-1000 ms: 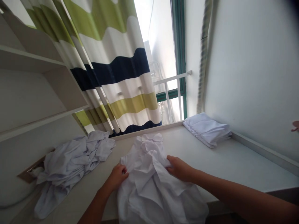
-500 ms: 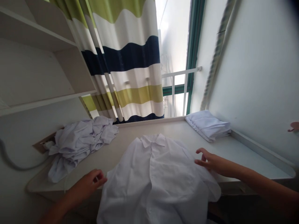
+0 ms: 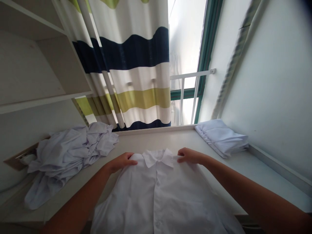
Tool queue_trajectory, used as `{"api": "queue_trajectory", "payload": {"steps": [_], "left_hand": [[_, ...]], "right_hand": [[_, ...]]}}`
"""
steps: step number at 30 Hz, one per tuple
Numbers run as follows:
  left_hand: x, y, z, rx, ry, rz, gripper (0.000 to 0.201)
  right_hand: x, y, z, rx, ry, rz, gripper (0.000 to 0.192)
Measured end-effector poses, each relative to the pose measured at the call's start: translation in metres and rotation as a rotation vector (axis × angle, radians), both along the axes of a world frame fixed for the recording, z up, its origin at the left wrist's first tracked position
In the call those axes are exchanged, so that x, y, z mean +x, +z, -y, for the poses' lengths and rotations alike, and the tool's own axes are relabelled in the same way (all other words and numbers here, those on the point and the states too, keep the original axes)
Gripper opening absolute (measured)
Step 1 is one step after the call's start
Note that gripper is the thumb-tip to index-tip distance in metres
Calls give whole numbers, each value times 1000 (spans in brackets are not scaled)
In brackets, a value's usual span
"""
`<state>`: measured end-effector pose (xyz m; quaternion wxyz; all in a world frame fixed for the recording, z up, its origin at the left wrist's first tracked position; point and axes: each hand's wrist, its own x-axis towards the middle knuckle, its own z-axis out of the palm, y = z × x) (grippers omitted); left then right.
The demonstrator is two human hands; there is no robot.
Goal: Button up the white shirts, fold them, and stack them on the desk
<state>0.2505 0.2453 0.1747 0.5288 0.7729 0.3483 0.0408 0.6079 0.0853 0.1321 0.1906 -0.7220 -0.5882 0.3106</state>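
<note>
Shelving (image 3: 36, 65) of pale laminate filled the far left, with an off-white wall beneath it. Below that, a crumpled heap of white garments (image 3: 65, 156) lay on the left part of the light grey tabletop (image 3: 243, 169), one loose end trailing toward the near edge. Next came the left hand (image 3: 122, 161), palm down with its fingers curled over the shoulder of a white button-front collared shirt (image 3: 158, 191), pinching the cloth just left of the collar. That shirt lay face up and spread flat in the middle of the tabletop, collar pointing toward the window and lower part hanging over the near edge; a row of small buttons ran down its centre. Behind it hung a curtain striped in white, navy and lime green (image 3: 131, 71), reaching down to the back edge of the tabletop. The right hand (image 3: 188, 155) gripped the other shoulder, fingers bent onto the cloth just right of the collar, level with the left hand. Farther right, a white railing (image 3: 192, 94) crossed a green-framed window. A folded stack of white clothes (image 3: 221, 138) sat at the far right corner, close against a plain white wall (image 3: 273, 81) and well apart from the spread shirt.
</note>
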Motion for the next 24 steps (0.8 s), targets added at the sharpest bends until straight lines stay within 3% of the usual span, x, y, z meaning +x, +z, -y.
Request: {"api": "queue_trajectory", "payload": {"steps": [6, 9, 12, 15, 20, 22, 24], "left_hand": [[-33, 43, 9, -11, 0, 211, 40], [-44, 74, 16, 42, -72, 57, 40], [-55, 109, 25, 188, -156, -156, 35], [-65, 147, 41, 287, -172, -212, 30], [-73, 219, 71, 341, 28, 183, 42], [-74, 255, 78, 520, 135, 348, 48], [-73, 290, 82, 867, 211, 323, 51]], "right_hand": [[10, 52, 21, 48, 79, -281, 36], [12, 93, 34, 114, 116, -362, 46], [12, 135, 54, 203, 157, -272, 48], [10, 174, 77, 262, 187, -173, 47], [4, 251, 113, 362, 180, -82, 46], [3, 289, 124, 551, 113, 62, 45], [2, 324, 133, 790, -36, 243, 48]]}}
